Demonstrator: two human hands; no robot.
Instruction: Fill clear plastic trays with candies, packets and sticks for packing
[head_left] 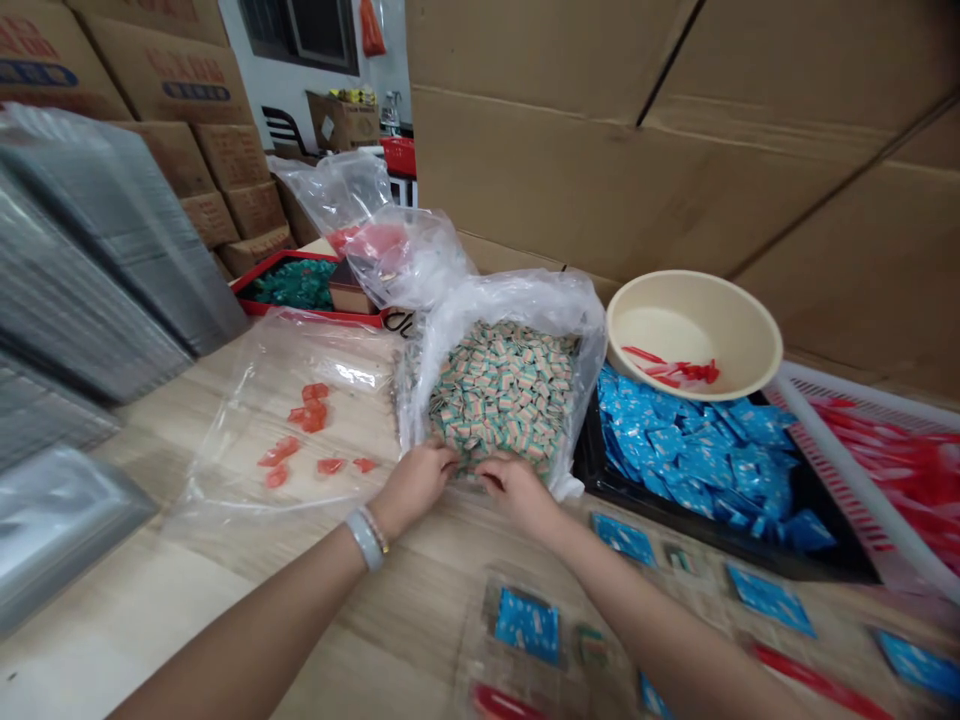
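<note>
A clear plastic-lined container holds a heap of small flat pieces printed in green, cream and pink. My left hand, with a pale band and a beaded bracelet at its wrist, is at the near left edge of this heap, fingers curled. Close beside it, my right hand has its thumb and fingers drawn together at the front of the heap. Whatever the fingertips hold is too small to make out. In front of the right forearm lies a clear plastic tray containing a blue packet.
Blue packets fill a black tray right of the heap, under a cream basin. Red items lie in a white basket. A plastic bag with orange pieces is at left, beside stacked clear trays. Cardboard boxes stand behind.
</note>
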